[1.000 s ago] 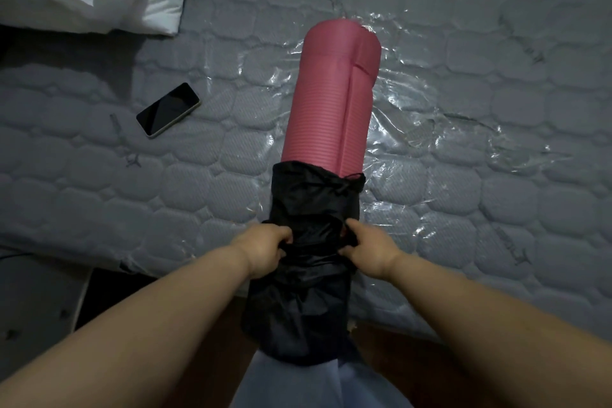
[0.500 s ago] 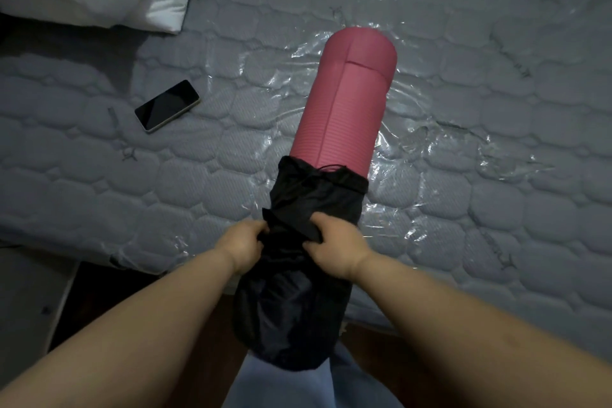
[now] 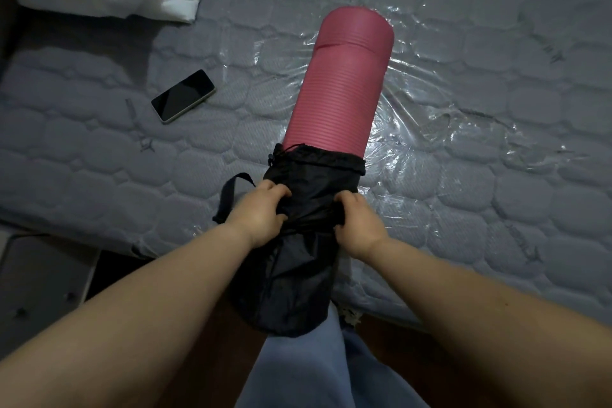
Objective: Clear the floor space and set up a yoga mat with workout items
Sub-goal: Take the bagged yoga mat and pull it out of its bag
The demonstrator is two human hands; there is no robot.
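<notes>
Head view: the rolled, ribbed pink foam yoga mat (image 3: 344, 83) lies on the plastic-wrapped grey quilted mattress (image 3: 496, 209), its near end sheathed in a black nylon drawstring bag (image 3: 304, 242). The left hand (image 3: 261, 215) and right hand (image 3: 356, 225) each clutch bunched fabric, likely to strip it off. Since earlier, more mat shows and the roll has turned.

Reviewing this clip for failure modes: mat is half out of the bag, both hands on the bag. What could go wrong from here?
1. Both hands, left hand and right hand, grip only the black bag; the slack fabric may bunch rather than slide off the pink mat.
2. The freed mat could roll on the plastic-covered mattress toward the phone.
</notes>
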